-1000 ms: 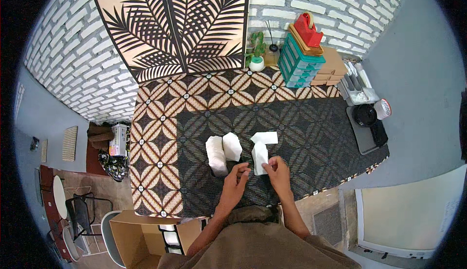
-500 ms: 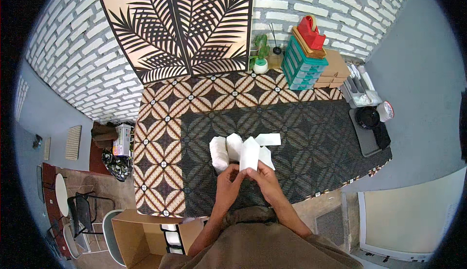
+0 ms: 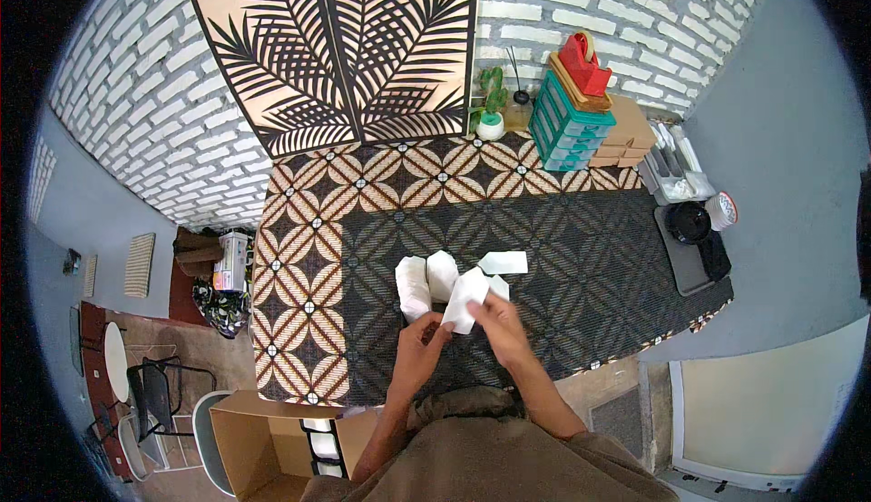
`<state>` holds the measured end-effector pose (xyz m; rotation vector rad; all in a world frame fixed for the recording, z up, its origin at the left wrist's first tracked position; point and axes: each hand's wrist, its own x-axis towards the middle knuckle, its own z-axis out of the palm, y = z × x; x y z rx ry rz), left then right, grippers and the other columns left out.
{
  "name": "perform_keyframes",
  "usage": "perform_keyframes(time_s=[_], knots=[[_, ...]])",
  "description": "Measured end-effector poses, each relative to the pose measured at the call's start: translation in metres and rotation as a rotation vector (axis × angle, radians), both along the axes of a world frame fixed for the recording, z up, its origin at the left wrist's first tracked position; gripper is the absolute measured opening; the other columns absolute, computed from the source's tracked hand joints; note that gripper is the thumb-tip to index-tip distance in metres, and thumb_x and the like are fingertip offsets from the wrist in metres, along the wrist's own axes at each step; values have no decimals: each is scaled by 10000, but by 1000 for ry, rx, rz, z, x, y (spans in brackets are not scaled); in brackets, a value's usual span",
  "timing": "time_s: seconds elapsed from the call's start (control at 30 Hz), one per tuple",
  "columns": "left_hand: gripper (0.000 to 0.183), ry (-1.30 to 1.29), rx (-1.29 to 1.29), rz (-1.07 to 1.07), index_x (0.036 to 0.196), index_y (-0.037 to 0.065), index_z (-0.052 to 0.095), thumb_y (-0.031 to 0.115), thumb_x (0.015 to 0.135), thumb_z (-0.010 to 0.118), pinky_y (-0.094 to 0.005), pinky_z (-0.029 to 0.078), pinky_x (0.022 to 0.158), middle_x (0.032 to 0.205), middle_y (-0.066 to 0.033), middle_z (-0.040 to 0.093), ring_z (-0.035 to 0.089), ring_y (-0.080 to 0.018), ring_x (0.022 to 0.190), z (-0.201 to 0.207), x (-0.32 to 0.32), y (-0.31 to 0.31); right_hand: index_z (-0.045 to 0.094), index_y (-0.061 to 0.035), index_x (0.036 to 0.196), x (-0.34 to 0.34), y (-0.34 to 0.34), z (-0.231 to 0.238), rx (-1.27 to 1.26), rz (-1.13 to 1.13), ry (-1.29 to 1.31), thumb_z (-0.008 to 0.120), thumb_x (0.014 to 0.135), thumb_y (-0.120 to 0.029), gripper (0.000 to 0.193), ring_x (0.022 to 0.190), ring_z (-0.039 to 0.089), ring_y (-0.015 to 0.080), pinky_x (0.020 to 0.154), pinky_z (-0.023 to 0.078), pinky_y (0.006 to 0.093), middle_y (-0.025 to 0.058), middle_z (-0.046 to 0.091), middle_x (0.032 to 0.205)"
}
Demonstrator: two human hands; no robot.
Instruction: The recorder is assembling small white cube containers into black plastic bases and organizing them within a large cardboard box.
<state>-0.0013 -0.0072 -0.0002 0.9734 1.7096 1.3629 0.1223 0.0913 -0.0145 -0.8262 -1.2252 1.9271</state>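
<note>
A white, flat, paper-like piece with clipped corners [image 3: 466,298], shaped like a tag or small bag, is held tilted over the dark mat. My left hand [image 3: 417,357] pinches its lower end. Across from it, my right hand [image 3: 502,330] has its fingers on the piece's right edge, partly hiding it. Just beyond my left hand, a thick white bundle [image 3: 413,286] and a second white bundle [image 3: 442,272] lie side by side. To the right are a loose white piece [image 3: 506,263] and another one [image 3: 498,287], mostly covered by my right hand.
A dark mat [image 3: 581,302] covers much of the patterned tablecloth [image 3: 304,275]. At the back stand a potted plant [image 3: 490,126], teal drawers [image 3: 567,130] with a red tape dispenser [image 3: 585,65], and cardboard boxes [image 3: 626,130]. A grey tray [image 3: 685,266] sits right; an open carton [image 3: 245,448] stands lower left.
The held white piece has tipped to the right. My right hand has moved from its bottom end up along its right edge; my left hand keeps the lower end.
</note>
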Motion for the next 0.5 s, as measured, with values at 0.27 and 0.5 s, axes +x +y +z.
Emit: perform_keyframes(time_s=[0.27, 0.5], knots=[[168, 83, -56, -20, 886, -19, 637, 145, 918, 625, -265, 414, 610, 702, -44, 593, 499, -77, 661, -8, 1, -9, 681, 28, 1019, 1, 16, 11, 88, 56, -107, 609, 930, -120, 187, 827, 611, 101, 759, 480, 264, 68, 670, 1053], [148, 27, 0, 99, 949, -24, 628, 120, 913, 631, -267, 388, 562, 709, -45, 562, 462, -81, 623, -30, 5, -10, 672, 11, 1022, 9, 24, 7, 246, 38, -260, 644, 907, -161, 209, 725, 529, 60, 659, 416, 235, 1, 618, 828]])
